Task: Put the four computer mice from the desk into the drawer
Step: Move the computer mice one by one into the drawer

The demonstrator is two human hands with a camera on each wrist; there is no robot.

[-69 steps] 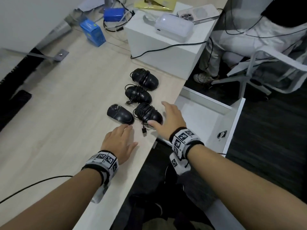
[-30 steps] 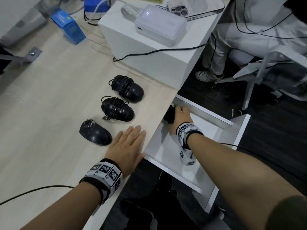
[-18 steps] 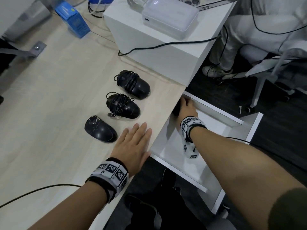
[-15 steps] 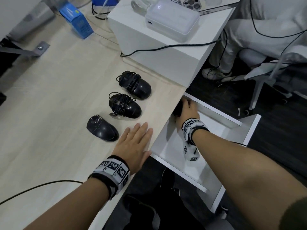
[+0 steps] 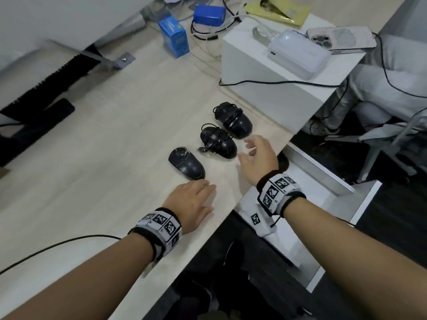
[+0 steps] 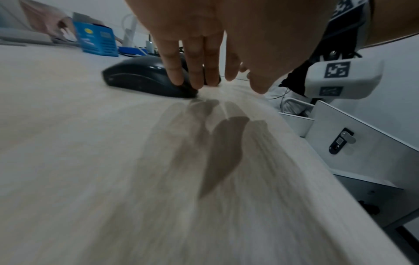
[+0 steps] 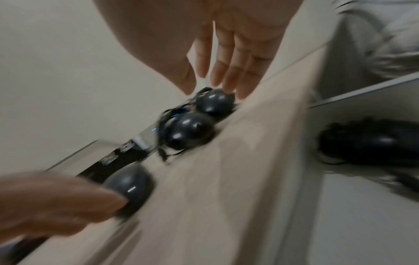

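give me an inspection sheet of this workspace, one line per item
surface: light wood desk, bare in the near part
job's things: three black mice on the desk: plain mouse, middle wrapped mouse, far wrapped mouse; fourth mouse lies in the open white drawer
clutter: white box carrying a white device and phone; blue carton; yellow envelope
grippers: left hand flat on the desk, fingertips at the plain mouse; right hand open, empty, beside the middle wrapped mouse
cables: black cable across the box; another by the left forearm
surroundings: seated person, white chair
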